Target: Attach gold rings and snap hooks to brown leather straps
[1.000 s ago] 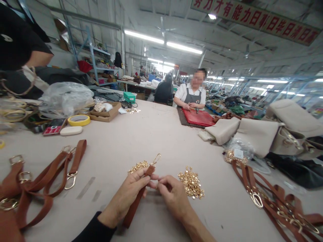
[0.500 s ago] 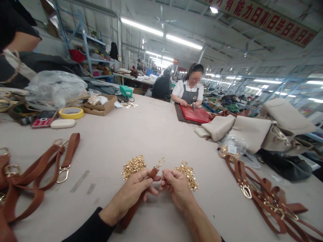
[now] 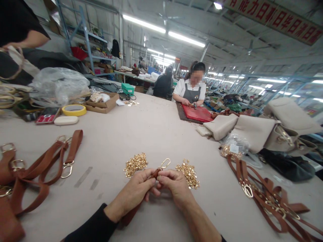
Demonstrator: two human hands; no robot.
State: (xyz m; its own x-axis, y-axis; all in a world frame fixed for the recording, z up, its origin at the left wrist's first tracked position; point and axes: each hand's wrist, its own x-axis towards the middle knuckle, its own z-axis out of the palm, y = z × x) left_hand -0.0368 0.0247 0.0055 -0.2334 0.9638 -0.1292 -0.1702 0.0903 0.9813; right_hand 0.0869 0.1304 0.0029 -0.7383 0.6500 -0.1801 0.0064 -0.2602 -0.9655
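Observation:
My left hand (image 3: 137, 190) is closed on a brown leather strap (image 3: 131, 215), whose end carries a gold clasp (image 3: 166, 163). The strap hangs below the hand toward the near edge. Pinched at the strap's end beside the clasp is my right hand (image 3: 176, 188); whether a small piece is between its fingertips is hidden. One pile of small gold pieces (image 3: 135, 164) lies just beyond my left hand. Another gold pile (image 3: 188, 173) lies beyond and right of my right hand.
Brown straps (image 3: 42, 168) with gold rings lie at left, more straps (image 3: 264, 198) at right. Yellow tape (image 3: 74, 110), a cardboard box (image 3: 103, 104) and beige bags (image 3: 254, 131) sit farther back. A person works across the table at a red sheet (image 3: 196, 113).
My right hand has moved left onto the strap's end, closing the small gap between my hands. The view has shifted slightly.

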